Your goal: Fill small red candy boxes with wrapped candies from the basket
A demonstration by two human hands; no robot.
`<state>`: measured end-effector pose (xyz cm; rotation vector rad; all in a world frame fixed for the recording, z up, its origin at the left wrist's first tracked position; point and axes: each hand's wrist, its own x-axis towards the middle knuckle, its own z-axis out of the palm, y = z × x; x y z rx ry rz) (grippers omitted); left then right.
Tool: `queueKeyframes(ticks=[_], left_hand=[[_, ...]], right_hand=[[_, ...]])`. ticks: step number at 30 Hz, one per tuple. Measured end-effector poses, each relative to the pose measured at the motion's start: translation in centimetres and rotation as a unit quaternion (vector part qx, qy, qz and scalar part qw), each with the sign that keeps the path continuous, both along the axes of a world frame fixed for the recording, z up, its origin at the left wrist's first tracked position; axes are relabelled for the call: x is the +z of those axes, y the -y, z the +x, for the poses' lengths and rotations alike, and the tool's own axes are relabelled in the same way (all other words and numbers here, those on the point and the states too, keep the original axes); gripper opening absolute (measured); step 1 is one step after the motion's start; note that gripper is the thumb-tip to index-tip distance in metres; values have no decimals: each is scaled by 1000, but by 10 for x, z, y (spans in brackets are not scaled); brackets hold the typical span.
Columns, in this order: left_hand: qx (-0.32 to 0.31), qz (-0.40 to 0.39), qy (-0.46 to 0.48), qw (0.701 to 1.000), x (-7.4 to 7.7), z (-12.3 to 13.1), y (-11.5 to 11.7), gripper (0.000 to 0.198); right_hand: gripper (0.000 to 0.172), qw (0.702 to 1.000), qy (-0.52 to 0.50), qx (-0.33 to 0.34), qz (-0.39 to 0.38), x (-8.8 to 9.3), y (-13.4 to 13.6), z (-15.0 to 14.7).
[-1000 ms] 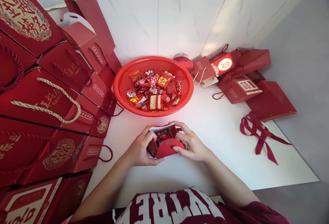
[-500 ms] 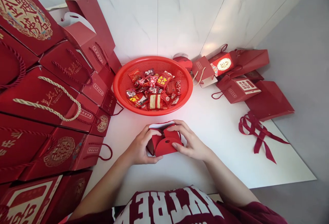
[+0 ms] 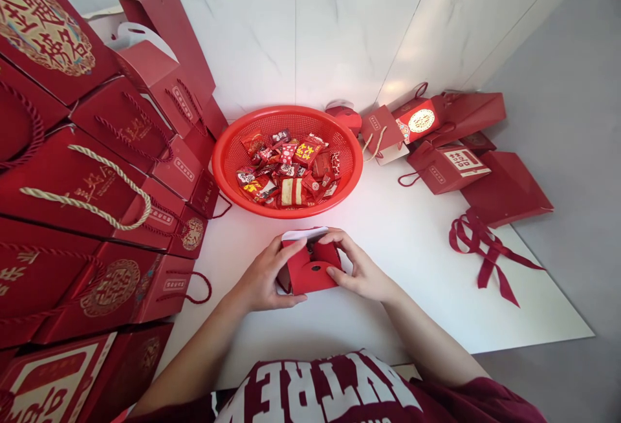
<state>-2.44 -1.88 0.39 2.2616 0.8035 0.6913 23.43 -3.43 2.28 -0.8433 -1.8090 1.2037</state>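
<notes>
Between my two hands is a small red paper gift box (image 3: 317, 277), its top flaps partly folded and a gap showing in the middle. My left hand (image 3: 264, 277) grips its left side, thumb below and fingers along the upper edge. On the right side, my right hand (image 3: 361, 268) holds it, with the thumb on the rounded front flap that has a hole and the fingers at the back edge. A white inner flap shows at the rear. What lies inside is too dark to make out. Just beyond stands a red plastic basket (image 3: 288, 214) of wrapped sweets (image 3: 291, 171).
Many red gift bags (image 3: 92, 184) with rope handles are stacked at the left. More red bags and boxes (image 3: 441, 167) stand at the back right. A dark red ribbon (image 3: 485, 255) lies on the white table (image 3: 402, 242) near its right edge. Behind is a tiled wall (image 3: 339, 35).
The fingers of both hands have shifted slightly on the flaps, and the gap at the top of the box looks wider. The box stays in both hands.
</notes>
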Motion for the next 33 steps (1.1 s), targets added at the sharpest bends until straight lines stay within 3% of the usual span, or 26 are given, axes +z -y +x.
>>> queueKeyframes(ticks=[3, 7, 13, 21, 23, 27, 33], left_hand=[[-28, 44, 32, 998, -6, 1, 0, 100], [-34, 44, 63, 996, -9, 1, -1, 98], [-2, -28, 32, 999, -6, -3, -2, 88], [-7, -44, 53, 998, -1, -2, -3, 59], [-7, -49, 59, 997, -1, -3, -3, 56], [3, -58, 66, 996, -2, -7, -4, 54], [35, -32, 68, 997, -1, -11, -6, 46]], right_hand=[[54, 998, -27, -20, 48, -5, 2, -2], [69, 997, -30, -28, 70, -8, 3, 1], [48, 993, 40, 7, 112, -4, -1, 2], [45, 991, 69, 13, 112, -5, -2, 3], [49, 989, 81, 28, 121, -5, -2, 4], [82, 974, 126, 68, 176, -4, -4, 1], [70, 963, 154, 51, 217, -4, -2, -6]])
